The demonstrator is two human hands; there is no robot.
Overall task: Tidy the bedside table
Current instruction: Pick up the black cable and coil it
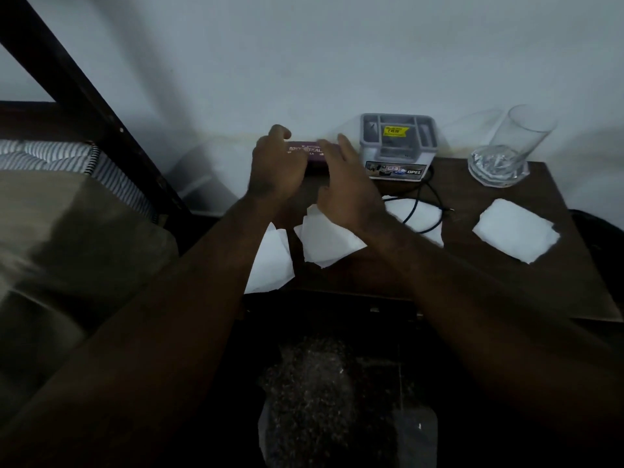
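The dark wooden surface [466, 190] backs onto a pale wall along its far edge; its left edge sits beside the bed [67, 157] and its dark frame. White tissues lie scattered: two overlap the near left corner [270, 265], and one lies alone toward the right edge [516, 231], with bare wood around it.

Both arms reach to the far left corner. The left hand [277, 163] has its fingers curled over the left end of a purple box [314, 154], which lies against the wall. The right hand [344, 190] lays fairly straight fingers against the box's right part.

Just right of the box stands a grey desk organiser [398, 146], a yellow sticker inside; its compartments are otherwise too dim to read. A black cable [425, 204] loops in front of it. A clear drinking glass [510, 146] stands at the far right corner.
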